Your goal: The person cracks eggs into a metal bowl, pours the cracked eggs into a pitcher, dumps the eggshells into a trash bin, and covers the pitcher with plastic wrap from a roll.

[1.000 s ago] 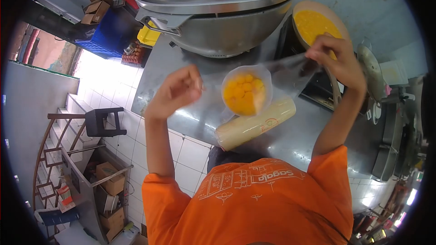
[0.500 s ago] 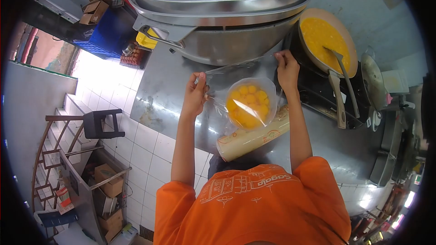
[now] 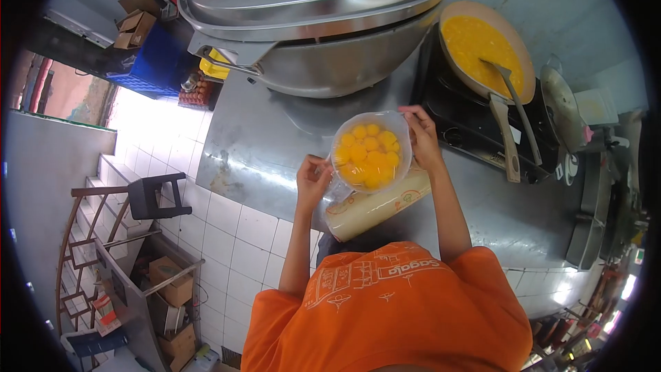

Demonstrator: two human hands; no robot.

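Observation:
A translucent bowl of egg yolks point(image 3: 370, 153) has clear plastic film drawn over its top. My left hand point(image 3: 315, 180) pinches the film at the bowl's left side. At the upper right rim, my right hand point(image 3: 421, 136) has its fingers closed on the film's edge. Just below the bowl, on the steel table point(image 3: 255, 138), lies a large roll of plastic film point(image 3: 375, 208), partly under my right forearm.
A big lidded steel pot point(image 3: 330, 62) stands at the back. On the black stove point(image 3: 468, 131) at right is a pan of yellow egg mixture point(image 3: 482, 48) with a spatula point(image 3: 513, 89). A black stool point(image 3: 158, 196) stands on the floor at left.
The stretched film has come down over the bowl. Both hands have moved from above and beyond the bowl to its sides, close to the rim.

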